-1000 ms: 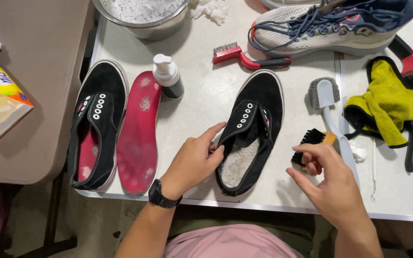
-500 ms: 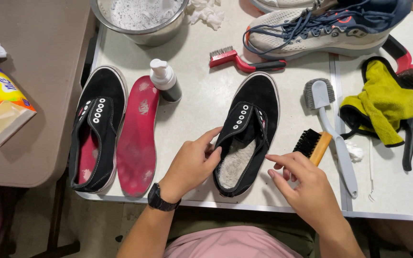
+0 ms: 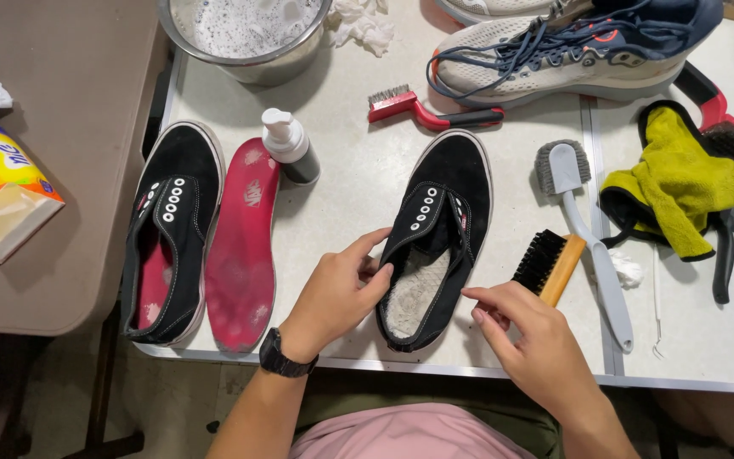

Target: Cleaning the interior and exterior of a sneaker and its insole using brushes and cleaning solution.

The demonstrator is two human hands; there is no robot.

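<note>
- Gripping the near edge of the black slip-on shoe (image 3: 439,246), the left hand (image 3: 333,293) has thumb and fingers closed over the shoe's left side wall by the heel opening.
- Beside that shoe's right edge, the right hand (image 3: 537,344) hovers with fingers loosely curled and apart, clamped on nothing, fingertips near the rim.
- That shoe lies flat on the white table (image 3: 358,183), toe pointing away, pale lining exposed.
- Just right of it lies a wooden-backed black brush (image 3: 547,263), then a grey long-handled brush (image 3: 584,229).
- Left of it lie a red insole (image 3: 239,255) and the matching black shoe (image 3: 167,234); a pump bottle (image 3: 289,146) stands between.
</note>
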